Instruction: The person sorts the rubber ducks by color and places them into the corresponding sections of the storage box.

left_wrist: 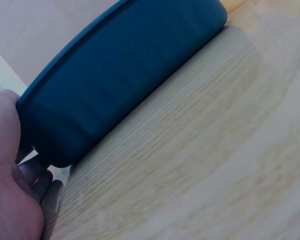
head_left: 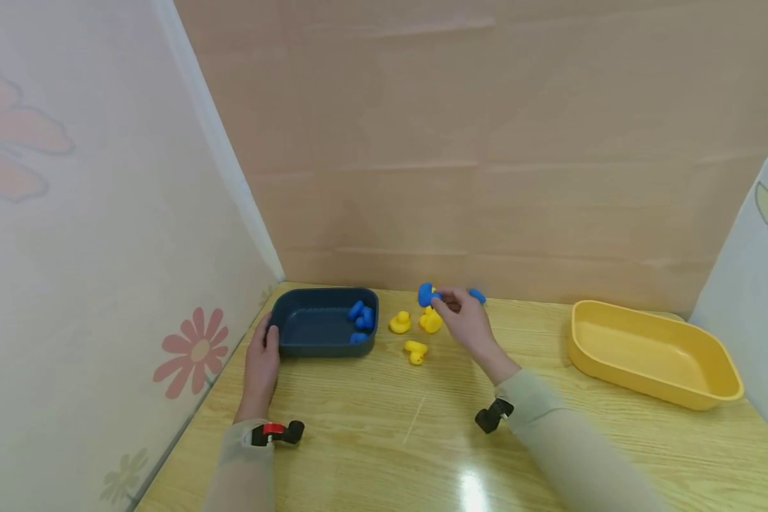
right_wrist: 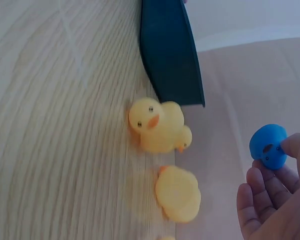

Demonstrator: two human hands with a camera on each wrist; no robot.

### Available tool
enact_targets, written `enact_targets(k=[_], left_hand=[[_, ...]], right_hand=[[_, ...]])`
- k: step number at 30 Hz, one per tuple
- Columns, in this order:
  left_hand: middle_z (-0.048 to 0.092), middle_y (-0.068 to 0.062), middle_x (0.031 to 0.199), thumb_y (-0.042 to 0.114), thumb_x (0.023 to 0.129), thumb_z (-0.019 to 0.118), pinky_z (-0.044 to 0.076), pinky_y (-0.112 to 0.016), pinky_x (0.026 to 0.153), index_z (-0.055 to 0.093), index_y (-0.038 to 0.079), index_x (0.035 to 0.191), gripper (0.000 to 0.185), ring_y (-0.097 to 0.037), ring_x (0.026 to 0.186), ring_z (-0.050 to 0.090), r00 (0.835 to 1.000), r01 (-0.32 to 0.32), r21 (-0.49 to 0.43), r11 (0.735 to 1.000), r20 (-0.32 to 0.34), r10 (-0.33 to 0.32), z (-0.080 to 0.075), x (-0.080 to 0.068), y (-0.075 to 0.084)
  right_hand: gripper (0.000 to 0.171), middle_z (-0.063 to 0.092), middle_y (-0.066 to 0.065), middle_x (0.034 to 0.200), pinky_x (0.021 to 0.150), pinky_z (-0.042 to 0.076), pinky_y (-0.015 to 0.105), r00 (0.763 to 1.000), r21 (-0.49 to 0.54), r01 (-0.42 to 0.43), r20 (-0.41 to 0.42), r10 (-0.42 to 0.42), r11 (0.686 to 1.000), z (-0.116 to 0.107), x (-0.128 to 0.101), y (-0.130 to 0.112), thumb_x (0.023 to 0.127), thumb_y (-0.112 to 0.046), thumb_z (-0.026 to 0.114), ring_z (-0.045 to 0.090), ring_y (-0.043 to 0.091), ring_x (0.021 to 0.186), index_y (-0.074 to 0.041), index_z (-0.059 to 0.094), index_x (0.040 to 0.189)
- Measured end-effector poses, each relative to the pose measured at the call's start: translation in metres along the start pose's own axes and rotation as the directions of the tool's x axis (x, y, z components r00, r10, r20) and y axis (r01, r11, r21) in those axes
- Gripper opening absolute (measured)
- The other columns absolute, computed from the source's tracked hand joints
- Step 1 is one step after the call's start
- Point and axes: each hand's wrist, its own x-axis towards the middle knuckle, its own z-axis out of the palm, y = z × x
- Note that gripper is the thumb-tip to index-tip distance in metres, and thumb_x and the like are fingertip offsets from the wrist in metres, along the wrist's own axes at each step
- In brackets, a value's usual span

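Note:
My right hand [head_left: 444,302] pinches a blue rubber duck [head_left: 427,294] just above the table's far side; the right wrist view shows that duck [right_wrist: 268,146] between thumb and fingers [right_wrist: 255,192]. A second blue duck [head_left: 477,295] lies behind the hand. Three yellow ducks [head_left: 400,323] [head_left: 431,320] [head_left: 415,350] sit on the table beside it, two of them close up in the right wrist view [right_wrist: 157,125] [right_wrist: 177,194]. My left hand [head_left: 265,343] grips the left end of a dark blue tray [head_left: 307,345], which holds several blue ducks [head_left: 362,318]. The left wrist view shows the tray's wall [left_wrist: 125,75] against my palm [left_wrist: 10,185].
An empty yellow tray [head_left: 653,384] stands at the right of the wooden table [head_left: 384,441]. Screen walls close in the left, back and right sides. The blue tray's end [right_wrist: 172,55] lies just beyond the yellow ducks.

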Motion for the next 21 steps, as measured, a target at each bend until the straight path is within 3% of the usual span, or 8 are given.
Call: enact_targets(k=[6, 21], left_hand=[[0.026, -0.006, 0.181, 0.054, 0.119, 0.039, 0.022, -0.06, 0.133, 0.029, 0.027, 0.177, 0.065, -0.036, 0.166, 0.023, 1.0, 0.003, -0.007, 1.0, 0.004, -0.003, 0.0, -0.001, 0.0], [0.028, -0.005, 0.181, 0.05, 0.12, 0.04, 0.019, -0.057, 0.134, 0.031, 0.023, 0.177, 0.064, -0.031, 0.167, 0.021, 1.0, -0.001, -0.022, 1.0, -0.008, 0.001, 0.0, -0.001, 0.001]], right_hand=[[0.037, 0.073, 0.012, 0.128, 0.103, 0.058, 0.049, 0.999, 0.025, -0.007, 0.043, 0.006, 1.0, 0.026, 0.001, -0.014, 0.112, -0.029, 0.069, 0.069, 0.031, 0.117, -0.004, 0.07, 0.14], [0.03, 0.076, 0.005, 0.119, 0.099, 0.06, 0.045, 0.993, 0.051, 0.031, 0.113, -0.037, 0.998, 0.087, -0.003, -0.036, 0.109, -0.027, 0.074, 0.069, 0.024, 0.107, -0.008, 0.075, 0.133]])
